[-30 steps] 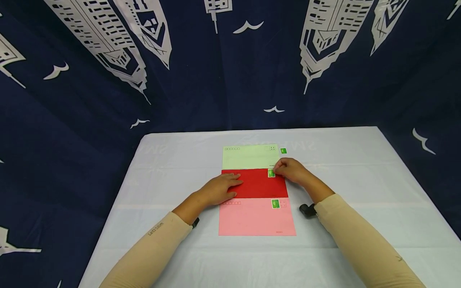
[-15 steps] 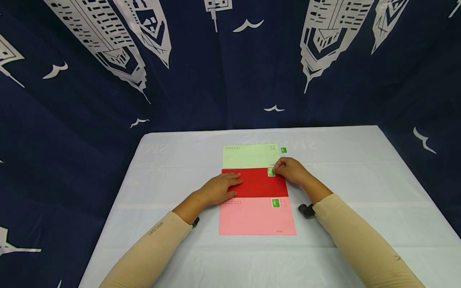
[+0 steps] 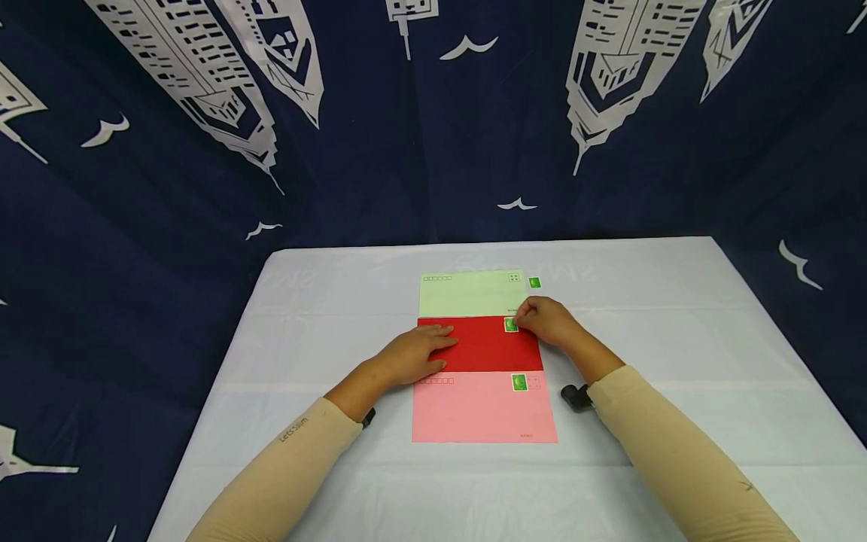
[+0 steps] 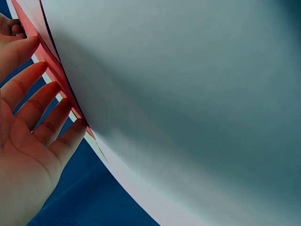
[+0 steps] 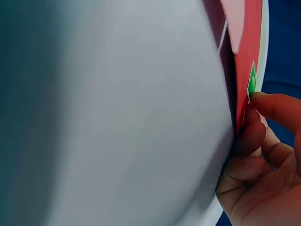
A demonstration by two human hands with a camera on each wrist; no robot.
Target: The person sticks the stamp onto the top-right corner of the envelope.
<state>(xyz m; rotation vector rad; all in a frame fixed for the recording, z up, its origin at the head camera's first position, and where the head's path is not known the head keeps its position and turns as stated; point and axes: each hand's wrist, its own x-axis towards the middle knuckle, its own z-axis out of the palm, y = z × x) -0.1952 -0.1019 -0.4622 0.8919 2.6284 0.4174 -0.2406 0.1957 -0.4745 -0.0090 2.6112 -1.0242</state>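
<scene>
On the red envelope my left hand rests with fingers spread, holding its left part; the left wrist view shows those fingertips touching the red paper. My right hand pinches the right edge of a green stamp at the red envelope's upper right. Seen from the right wrist, the thumb and a curled finger meet at the stamp's corner. Below lies a pink envelope with another green stamp on it. Above lies a light green envelope.
A loose green stamp lies on the white tablecloth just right of the green envelope. The envelopes lie in a column, edges meeting or overlapping. A dark blue curtain with white prints hangs behind the table.
</scene>
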